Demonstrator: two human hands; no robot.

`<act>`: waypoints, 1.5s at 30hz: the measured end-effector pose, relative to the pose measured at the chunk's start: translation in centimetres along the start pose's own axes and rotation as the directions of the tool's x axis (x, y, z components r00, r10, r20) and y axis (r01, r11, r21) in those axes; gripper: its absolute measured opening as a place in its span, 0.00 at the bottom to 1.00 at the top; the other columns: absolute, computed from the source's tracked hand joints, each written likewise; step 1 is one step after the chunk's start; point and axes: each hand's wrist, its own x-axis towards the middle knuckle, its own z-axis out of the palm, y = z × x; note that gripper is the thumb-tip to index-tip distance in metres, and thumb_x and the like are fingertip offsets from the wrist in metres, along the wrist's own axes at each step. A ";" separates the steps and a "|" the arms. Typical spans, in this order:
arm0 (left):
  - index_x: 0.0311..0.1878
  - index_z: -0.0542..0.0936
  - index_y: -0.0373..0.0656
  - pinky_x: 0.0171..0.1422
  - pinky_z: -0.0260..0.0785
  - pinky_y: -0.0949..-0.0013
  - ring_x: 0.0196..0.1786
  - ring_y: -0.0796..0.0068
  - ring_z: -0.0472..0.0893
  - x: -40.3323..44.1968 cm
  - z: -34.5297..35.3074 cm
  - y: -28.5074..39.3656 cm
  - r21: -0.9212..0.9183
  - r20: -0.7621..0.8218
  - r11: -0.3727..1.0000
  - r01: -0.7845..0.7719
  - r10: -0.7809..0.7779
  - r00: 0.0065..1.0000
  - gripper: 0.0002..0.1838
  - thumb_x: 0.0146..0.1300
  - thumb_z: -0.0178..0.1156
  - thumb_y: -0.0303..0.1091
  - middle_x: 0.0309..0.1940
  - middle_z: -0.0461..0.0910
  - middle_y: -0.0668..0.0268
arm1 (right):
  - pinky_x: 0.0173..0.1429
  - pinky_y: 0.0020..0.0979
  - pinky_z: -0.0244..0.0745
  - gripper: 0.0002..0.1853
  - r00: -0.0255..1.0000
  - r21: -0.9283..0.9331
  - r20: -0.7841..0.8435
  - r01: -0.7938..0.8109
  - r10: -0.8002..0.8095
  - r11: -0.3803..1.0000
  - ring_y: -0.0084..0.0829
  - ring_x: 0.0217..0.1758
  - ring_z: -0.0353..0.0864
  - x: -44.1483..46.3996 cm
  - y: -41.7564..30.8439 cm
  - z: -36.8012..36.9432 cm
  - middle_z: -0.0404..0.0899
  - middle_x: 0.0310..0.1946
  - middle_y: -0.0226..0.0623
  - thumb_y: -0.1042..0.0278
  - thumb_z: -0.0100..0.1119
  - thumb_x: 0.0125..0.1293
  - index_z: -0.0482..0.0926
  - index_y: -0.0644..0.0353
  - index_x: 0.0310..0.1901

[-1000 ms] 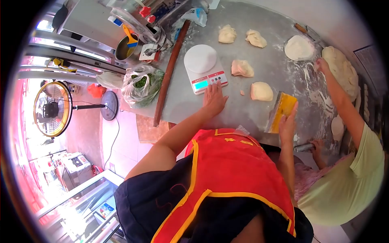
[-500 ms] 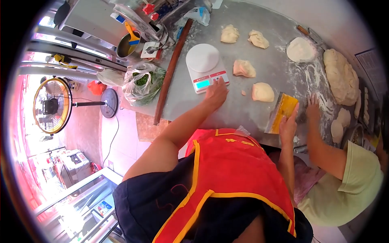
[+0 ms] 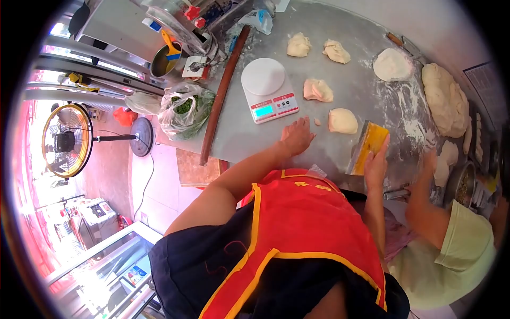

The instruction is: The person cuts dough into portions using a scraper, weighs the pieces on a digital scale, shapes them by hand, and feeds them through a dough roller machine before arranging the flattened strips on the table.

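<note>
My left hand (image 3: pixel 297 137) hovers over or rests on the metal table just below the white digital scale (image 3: pixel 271 106), holding nothing, its fingers slightly bent. Close to its fingertips lies a small scrap of dough (image 3: pixel 317 122). In my right hand (image 3: pixel 376 164) is a dough scraper (image 3: pixel 373 139) with a yellow grip and a metal blade, held near the table's front edge. Between the hands sits a rounded dough piece (image 3: pixel 343 121). Farther back are another dough piece (image 3: pixel 318 90) and two more lumps. The scale's round plate bears nothing, and its display glows blue.
A long wooden rolling pin (image 3: pixel 226 95) lies left of the scale, beside a plastic bag of greens (image 3: pixel 186 109). Toward the right are a white floury mound (image 3: pixel 392 65) and a large dough mass (image 3: pixel 445 101). A co-worker's arm (image 3: pixel 426 199) reaches in at the right.
My left hand has left the scale's buttons and moved right and down toward the dough scrap. The co-worker's hand has drawn back to the right. My right hand still holds the scraper.
</note>
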 end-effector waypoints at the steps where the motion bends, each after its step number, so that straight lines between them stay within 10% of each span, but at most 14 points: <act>1: 0.64 0.61 0.33 0.57 0.68 0.54 0.58 0.55 0.73 0.0 0.1 -0.1 -0.008 0.000 1.000 -0.005 0.005 1.000 0.33 0.64 0.56 0.47 0.56 0.69 0.52 | 0.44 0.52 0.70 0.44 1.000 -0.004 -0.001 0.001 -0.001 1.000 0.61 0.41 0.78 0.0 0.0 0.0 0.78 0.40 0.63 0.75 0.49 0.62 0.35 0.42 0.74; 7: 0.67 0.59 0.35 0.56 0.70 0.55 0.58 0.55 0.73 0.2 -0.1 -0.1 0.020 -0.034 0.997 -0.072 0.073 0.997 0.34 0.63 0.55 0.45 0.56 0.70 0.53 | 0.43 0.51 0.70 0.44 1.000 -0.018 -0.002 0.016 -0.016 1.000 0.61 0.40 0.78 0.1 0.1 0.1 0.79 0.38 0.63 0.75 0.49 0.62 0.34 0.43 0.74; 13: 0.68 0.60 0.43 0.57 0.70 0.57 0.64 0.55 0.64 5.3 -2.6 -0.4 0.015 -0.455 0.979 -0.203 0.187 0.870 0.35 0.59 0.61 0.36 0.61 0.63 0.58 | 0.42 0.52 0.71 0.44 1.000 -0.014 0.014 0.018 -0.017 1.000 0.61 0.37 0.78 0.2 0.7 0.2 0.79 0.36 0.60 0.73 0.49 0.63 0.34 0.47 0.74; 18: 0.66 0.65 0.48 0.65 0.64 0.59 0.64 0.53 0.64 11.4 -1.0 -2.6 0.329 -0.337 0.904 -0.274 0.383 0.860 0.31 0.58 0.60 0.34 0.68 0.59 0.60 | 0.42 0.52 0.71 0.44 0.999 -0.104 0.039 -0.018 0.022 0.994 0.60 0.37 0.78 -0.1 -0.5 -0.6 0.79 0.36 0.61 0.73 0.49 0.63 0.33 0.47 0.74; 22: 0.57 0.78 0.47 0.62 0.67 0.60 0.63 0.52 0.68 11.7 -4.8 -0.3 0.004 -0.142 0.996 -0.094 0.094 0.985 0.22 0.57 0.61 0.33 0.66 0.66 0.63 | 0.43 0.52 0.71 0.45 1.000 -0.049 0.008 -0.004 0.005 0.999 0.60 0.37 0.78 0.0 0.1 -0.1 0.79 0.36 0.61 0.73 0.50 0.63 0.33 0.47 0.74; 25: 0.60 0.75 0.48 0.55 0.73 0.63 0.53 0.61 0.77 14.7 -5.8 -3.0 -0.187 -0.074 0.964 -0.190 0.179 0.981 0.25 0.57 0.63 0.33 0.52 0.78 0.61 | 0.43 0.52 0.71 0.44 1.000 -0.040 -0.008 0.012 -0.012 0.999 0.60 0.38 0.78 0.1 0.2 0.0 0.79 0.36 0.61 0.73 0.50 0.63 0.33 0.47 0.74; 28: 0.55 0.79 0.41 0.47 0.74 0.70 0.42 0.73 0.80 12.3 -9.1 -4.0 -0.821 0.165 0.557 0.125 0.021 0.986 0.22 0.56 0.64 0.33 0.41 0.82 0.63 | 0.42 0.53 0.71 0.44 0.999 -0.048 -0.022 0.026 -0.027 0.999 0.61 0.37 0.78 0.3 1.0 0.3 0.79 0.34 0.61 0.73 0.50 0.62 0.33 0.46 0.74; 30: 0.52 0.80 0.36 0.41 0.72 0.74 0.37 0.79 0.79 10.0 -11.4 -4.8 -0.854 0.058 0.517 0.060 -0.020 0.998 0.21 0.55 0.66 0.33 0.38 0.82 0.65 | 0.41 0.53 0.71 0.44 1.000 -0.076 0.002 -0.001 0.001 0.997 0.61 0.36 0.78 0.1 0.7 0.2 0.79 0.33 0.61 0.72 0.50 0.62 0.34 0.46 0.74; 35: 0.48 0.83 0.45 0.48 0.72 0.64 0.43 0.61 0.82 7.0 -14.6 -9.6 -0.441 -0.365 0.894 0.073 -0.253 0.896 0.19 0.53 0.66 0.41 0.40 0.83 0.56 | 0.40 0.53 0.71 0.44 0.998 -0.042 -0.040 0.043 -0.045 0.998 0.61 0.34 0.78 0.0 0.7 0.2 0.79 0.30 0.61 0.73 0.49 0.61 0.34 0.47 0.74; 41: 0.53 0.79 0.39 0.59 0.68 0.61 0.55 0.54 0.77 6.4 -11.2 -15.0 0.003 -0.628 0.999 -0.050 0.041 0.777 0.24 0.54 0.65 0.40 0.52 0.78 0.51 | 0.42 0.52 0.71 0.44 0.998 -0.020 -0.034 0.056 -0.056 0.998 0.61 0.36 0.78 0.0 0.8 0.1 0.78 0.33 0.62 0.74 0.49 0.61 0.35 0.48 0.74; 44: 0.56 0.76 0.37 0.63 0.66 0.61 0.58 0.52 0.74 4.8 -13.0 -15.7 -0.493 -0.514 0.850 -0.187 -0.111 0.850 0.26 0.55 0.64 0.39 0.53 0.77 0.49 | 0.42 0.52 0.71 0.44 0.995 -0.019 -0.042 0.090 -0.091 0.996 0.60 0.37 0.78 0.0 0.8 0.3 0.79 0.34 0.62 0.74 0.49 0.61 0.35 0.49 0.74; 45: 0.57 0.76 0.38 0.64 0.65 0.62 0.59 0.53 0.74 4.2 -14.0 -15.6 -0.406 -0.527 0.907 -0.111 -0.134 0.839 0.25 0.57 0.62 0.40 0.54 0.76 0.50 | 0.42 0.52 0.71 0.44 0.994 -0.023 -0.045 0.099 -0.100 0.995 0.60 0.37 0.78 0.0 0.7 0.4 0.79 0.35 0.62 0.74 0.49 0.61 0.34 0.49 0.74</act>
